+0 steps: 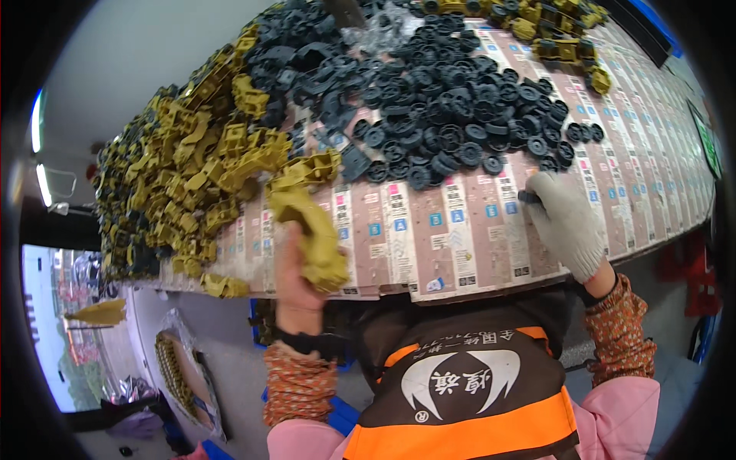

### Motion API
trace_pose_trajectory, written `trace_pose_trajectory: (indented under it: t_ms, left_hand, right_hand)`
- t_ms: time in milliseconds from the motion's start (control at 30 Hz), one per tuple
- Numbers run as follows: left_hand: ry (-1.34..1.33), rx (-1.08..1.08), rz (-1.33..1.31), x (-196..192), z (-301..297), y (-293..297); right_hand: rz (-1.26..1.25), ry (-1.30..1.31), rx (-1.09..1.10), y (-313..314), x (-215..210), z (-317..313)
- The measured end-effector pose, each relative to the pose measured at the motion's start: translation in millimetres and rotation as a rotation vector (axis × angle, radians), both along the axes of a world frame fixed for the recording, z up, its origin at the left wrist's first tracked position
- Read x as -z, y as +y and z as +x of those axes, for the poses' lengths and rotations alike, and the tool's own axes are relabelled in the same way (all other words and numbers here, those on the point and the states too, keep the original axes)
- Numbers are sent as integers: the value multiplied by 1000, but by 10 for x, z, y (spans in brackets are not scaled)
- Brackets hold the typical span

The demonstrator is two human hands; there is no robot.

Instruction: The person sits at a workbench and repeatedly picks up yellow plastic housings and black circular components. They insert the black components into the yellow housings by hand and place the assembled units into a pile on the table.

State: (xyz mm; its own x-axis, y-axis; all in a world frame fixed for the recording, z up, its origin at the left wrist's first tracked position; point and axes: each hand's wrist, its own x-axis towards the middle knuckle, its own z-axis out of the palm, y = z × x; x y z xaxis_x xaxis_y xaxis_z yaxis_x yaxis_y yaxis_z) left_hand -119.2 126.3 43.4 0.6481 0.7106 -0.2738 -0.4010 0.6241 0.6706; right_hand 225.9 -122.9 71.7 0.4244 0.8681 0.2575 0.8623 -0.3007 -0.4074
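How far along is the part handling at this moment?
No finished pieces are visible. In hand: the left hand holds a yellow plastic part, and the gloved right hand pinches a small black part. Left: big heaps of yellow parts and black round parts lie on the table.

The tabletop [475, 230] ran across the middle of the view, its surface covered with flattened printed cardboard in pink, white and blue panels, its near edge bowed by the lens. Beyond its far edge stood a plain pale wall [146, 54]. Left of the tabletop, two bright strip lights [36, 123] glowed against a dark frame. Below its left end lay a grey floor [230, 360], where a clear plastic bag [180, 368] sat open on the ground. Further left of that, a bright opening [54, 322] showed daylight. Below the tabletop's right end, something red [694, 276] stood in shadow.
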Motion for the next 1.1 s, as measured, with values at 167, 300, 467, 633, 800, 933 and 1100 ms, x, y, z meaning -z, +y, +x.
trace_pose_trajectory:
  t_ms: [167,300,467,633,800,933,1100]
  left_hand:
    - [-56,221,-70,-35,624,-741]
    - [24,310,5,124,787,-985]
    - [213,295,199,185,922,-1237]
    - [283,274,402,217,977,-1270]
    - [294,281,510,280,984,-1310]
    - [324,315,605,304,967,-1302]
    - [342,415,687,310,956,-1271]
  right_hand:
    - [161,772,-158,172,-72,-480]
    - [235,1009,-44,321,-149,-731]
    - [450,1059,0,380,150,-843]
    - [382,842,5,289,43,-889]
    - [317,656,4,243,84,-942]
    - [240,473,-38,180,-24,-980]
    - [162,519,-135,149,62,-871]
